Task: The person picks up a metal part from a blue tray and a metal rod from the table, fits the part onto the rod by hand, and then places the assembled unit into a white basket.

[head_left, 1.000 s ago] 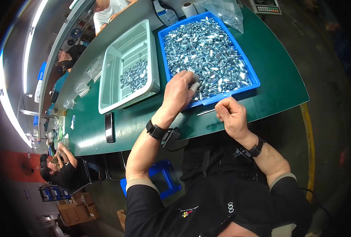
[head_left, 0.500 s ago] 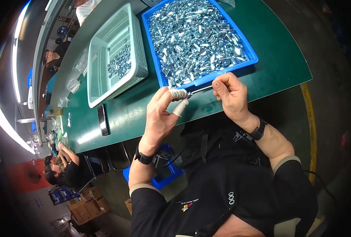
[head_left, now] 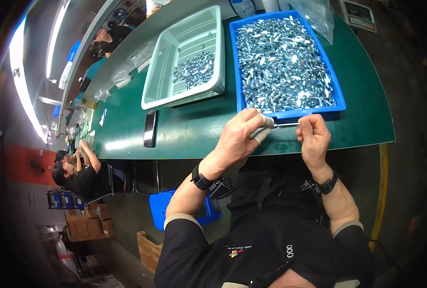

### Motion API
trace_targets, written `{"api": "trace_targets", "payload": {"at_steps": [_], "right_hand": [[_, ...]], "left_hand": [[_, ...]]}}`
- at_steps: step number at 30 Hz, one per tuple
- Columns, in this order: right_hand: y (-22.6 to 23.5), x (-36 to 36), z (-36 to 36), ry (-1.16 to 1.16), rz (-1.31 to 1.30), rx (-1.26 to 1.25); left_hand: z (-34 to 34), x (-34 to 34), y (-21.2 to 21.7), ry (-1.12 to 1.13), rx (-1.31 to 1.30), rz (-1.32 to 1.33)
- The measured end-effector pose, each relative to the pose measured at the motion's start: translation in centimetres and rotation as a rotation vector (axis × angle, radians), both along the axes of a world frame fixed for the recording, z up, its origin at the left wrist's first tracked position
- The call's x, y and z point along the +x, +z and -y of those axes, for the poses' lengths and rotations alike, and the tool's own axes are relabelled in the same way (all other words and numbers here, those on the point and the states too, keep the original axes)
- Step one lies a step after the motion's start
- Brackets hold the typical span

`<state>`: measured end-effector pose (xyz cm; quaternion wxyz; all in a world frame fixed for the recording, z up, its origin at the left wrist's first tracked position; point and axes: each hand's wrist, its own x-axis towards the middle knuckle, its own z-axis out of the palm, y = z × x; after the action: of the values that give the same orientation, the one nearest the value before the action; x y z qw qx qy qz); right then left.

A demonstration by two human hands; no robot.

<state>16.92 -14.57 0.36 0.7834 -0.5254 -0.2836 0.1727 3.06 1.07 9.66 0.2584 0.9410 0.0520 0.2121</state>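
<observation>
My left hand (head_left: 237, 137), with white finger covers on its thumb and forefinger, pinches a small shiny metal piece (head_left: 273, 126) in front of the blue tray. A thin metal rod (head_left: 288, 125) runs level from that piece to my right hand (head_left: 315, 137), whose thumb and curled fingers grip its other end. Whether the rod's tip is inside the piece or only against it, I cannot tell. Just beyond both hands lies the blue tray (head_left: 339, 98), heaped with small silvery metal parts (head_left: 285, 67).
Left of the tray stands a pale green slotted basket (head_left: 151, 91) with a smaller pile of metal parts. A black phone (head_left: 150, 128) lies on the green table (head_left: 189, 137). Clear plastic bags (head_left: 319, 21) sit behind the tray. A blue stool (head_left: 163, 211) is below. Another person (head_left: 86, 175) sits at far left.
The whole view has turned, so table and trays appear farther right and a scale shows at top right. Both hands keep their holds; the rod now looks more level.
</observation>
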Motion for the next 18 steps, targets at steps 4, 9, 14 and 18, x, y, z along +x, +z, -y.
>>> {"api": "trace_targets", "payload": {"at_steps": [4,9,14,18], "right_hand": [[-0.2,0.1,0.0,0.002,0.007,0.009],[0.3,0.0,0.0,0.070,-0.006,-0.029],[0.6,0.3,0.1,0.114,-0.078,-0.121],[1.0,0.0,-0.5,0.083,0.133,-0.259]], "left_hand": [[0.1,-0.1,-0.4,-0.012,-0.020,-0.004],[0.7,0.5,-1.2,-0.050,-0.084,0.044],[1.1,0.3,-2.4,0.017,-0.167,0.072],[1.0,-1.3,-3.9,0.080,-0.356,0.081]]}}
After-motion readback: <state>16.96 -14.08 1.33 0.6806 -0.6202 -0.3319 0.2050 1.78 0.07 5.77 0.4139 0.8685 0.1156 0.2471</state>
